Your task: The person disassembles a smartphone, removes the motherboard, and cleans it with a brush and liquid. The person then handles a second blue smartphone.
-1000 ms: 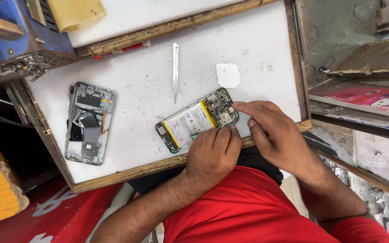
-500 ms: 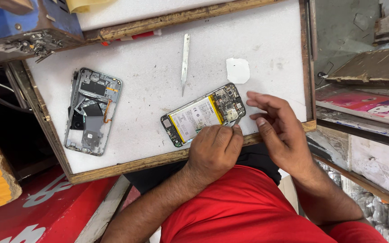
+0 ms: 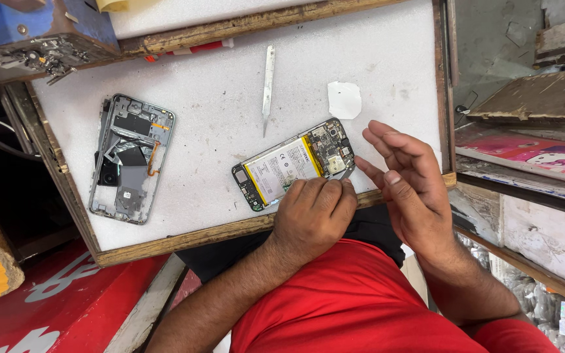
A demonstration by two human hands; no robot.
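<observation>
Left hand (image 3: 314, 212): resting knuckles-up on the near edge of the board, fingers curled and pressed together, fingertips lying on the lower long edge of the opened phone; whether pinching something under them cannot be told.
Right hand (image 3: 408, 180): hovering at 3 o'clock from the phone, palm turned toward the left hand, fingers (image 3: 387, 140) loosely spread and slightly bent, holding nothing, thumb tip coming close to the corner of the phone.
Opened phone with white battery and bare circuit board (image 3: 293, 163): lying flat and tilted on the white foam work board (image 3: 217, 117), near its front edge, battery side toward 8 o'clock, circuit side toward 2 o'clock.
Small white torn paper piece (image 3: 344, 100): lying at 1 o'clock from the phone, apart from it.
Thin silver metal prying tool (image 3: 267, 88): lying at 12 o'clock from the phone, point toward the phone, not touching it.
Grey phone frame with black parts and orange flex cable (image 3: 130, 159): lying at 9 o'clock from the phone, well apart, near the left edge of the board.
Wooden frame of the board (image 3: 184, 236): running around the foam, left wrist crossing over its front strip.
Red shirt (image 3: 348, 301): filling the bottom at 6 o'clock.
Blue metal block with small screws (image 3: 27, 33): sitting at 10 o'clock, beyond the board corner.
Pink printed box (image 3: 531, 153): lying at 3 o'clock, outside the board.
</observation>
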